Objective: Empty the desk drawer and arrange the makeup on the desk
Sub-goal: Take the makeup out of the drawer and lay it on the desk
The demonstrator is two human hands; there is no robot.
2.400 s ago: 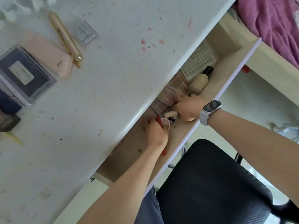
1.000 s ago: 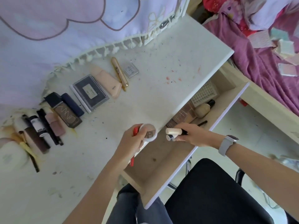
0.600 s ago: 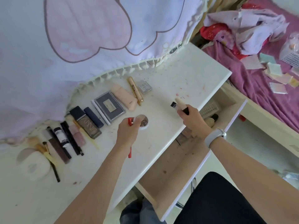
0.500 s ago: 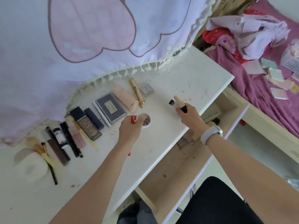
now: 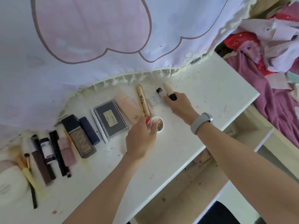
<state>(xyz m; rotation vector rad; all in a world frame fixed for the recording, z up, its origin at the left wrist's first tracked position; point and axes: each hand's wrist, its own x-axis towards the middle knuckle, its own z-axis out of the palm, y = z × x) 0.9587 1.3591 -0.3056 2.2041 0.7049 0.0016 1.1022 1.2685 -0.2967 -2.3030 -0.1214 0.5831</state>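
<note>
My left hand (image 5: 140, 141) grips a round white compact (image 5: 159, 126) and a red pencil (image 5: 148, 122) low over the white desk (image 5: 210, 94), just below the gold tube (image 5: 143, 100). My right hand (image 5: 179, 103) holds a beige tube with a black cap (image 5: 167, 91) and a small black-capped item (image 5: 159, 90), tips near the clear square case (image 5: 154, 101). Makeup lies in a row along the desk's back. The open drawer (image 5: 186, 191) shows under my right forearm, with a few items (image 5: 203, 156) at its inner edge.
The row holds a pink tube (image 5: 127, 107), a grey palette (image 5: 110, 120), a navy stick (image 5: 89, 130), a brown foundation bottle (image 5: 79, 139), pencils and brushes (image 5: 29, 172), and a white puff (image 5: 9, 185). A fringed cloth (image 5: 97, 38) hangs behind. A black chair (image 5: 226, 214) sits below, and a cluttered bed (image 5: 267, 54) at right.
Both hands rose out of the drawer carrying makeup and moved across the desk toward the row at the back. The view tilted up from the drawer to the desk.
</note>
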